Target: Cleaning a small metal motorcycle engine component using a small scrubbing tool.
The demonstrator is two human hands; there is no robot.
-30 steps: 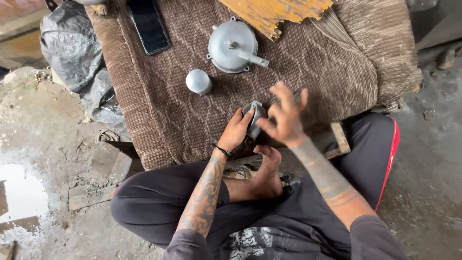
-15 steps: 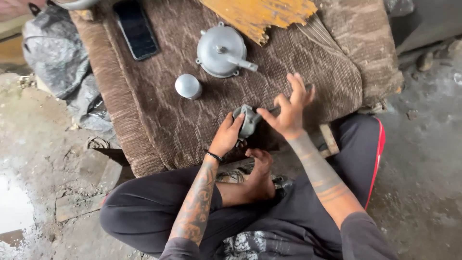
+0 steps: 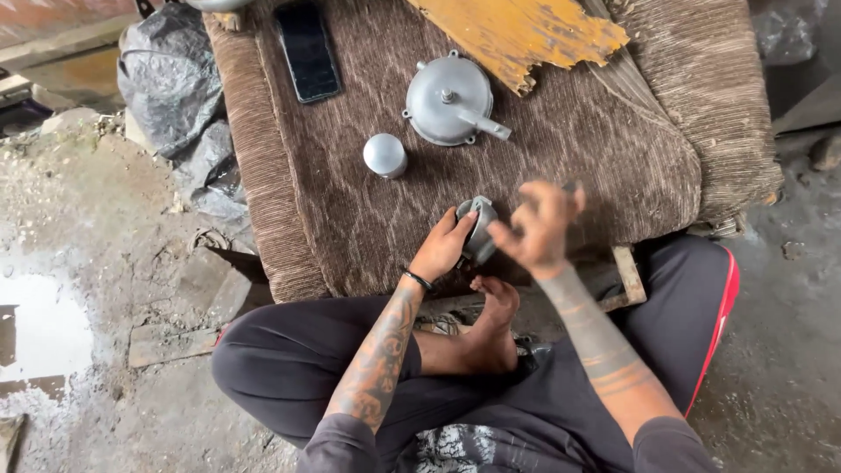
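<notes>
I sit cross-legged on the ground in front of a brown cushion (image 3: 350, 201). My left hand (image 3: 444, 247) grips a small grey metal part (image 3: 478, 223) near the cushion's front edge. Just to its right, my right hand (image 3: 541, 226) is blurred, with its fingers spread beside the part; whether it touches the part I cannot tell. Farther back on the cushion lie a round grey metal cover (image 3: 449, 100) with a short spout and a small metal cap (image 3: 385, 155).
A black phone (image 3: 307, 50) lies at the cushion's back left. A yellow chipped board (image 3: 517, 33) rests at the back right. A grey plastic bag (image 3: 166, 96) sits left of the cushion. Wet concrete with a puddle (image 3: 39, 315) spreads to the left.
My right hand has dropped lower and closer to the metal part and is now blurred. My left hand keeps hold of the part in about the same place.
</notes>
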